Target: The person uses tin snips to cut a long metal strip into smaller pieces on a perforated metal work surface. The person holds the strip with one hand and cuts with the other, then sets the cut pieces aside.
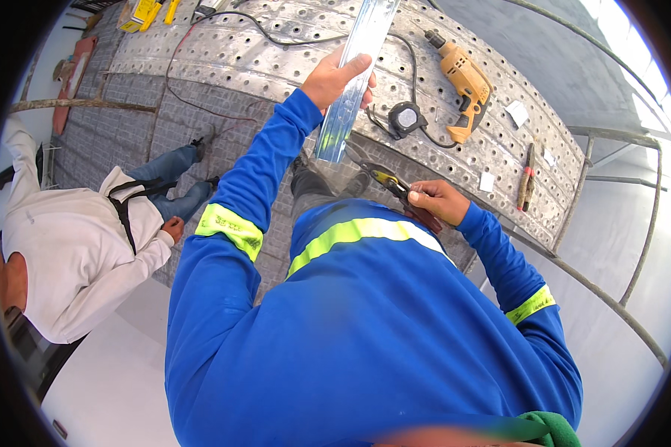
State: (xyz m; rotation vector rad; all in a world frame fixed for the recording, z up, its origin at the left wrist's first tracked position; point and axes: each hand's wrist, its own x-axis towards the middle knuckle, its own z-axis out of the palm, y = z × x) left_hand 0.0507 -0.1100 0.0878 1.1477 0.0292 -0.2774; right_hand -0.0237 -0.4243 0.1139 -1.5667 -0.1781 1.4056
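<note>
My left hand (341, 80) is closed around a shiny metal channel profile (359, 52), its fingers wrapped across one side. The profile runs from the top edge down to an end above my legs. In my right hand (438, 201) is a pair of tin snips (391, 182), held low in front of my waist. Their blades point up and to the left, beside the lower end of the profile but apart from it. Part of the snips' handles is hidden by my fingers.
On the perforated metal platform (224, 56) lie a yellow drill (464, 88), a tape measure (406, 119), red-handled pliers (527, 179) and a black cable (291, 42). Scaffold rails (611, 302) edge the right side. A person in white (82, 231) stands at the left.
</note>
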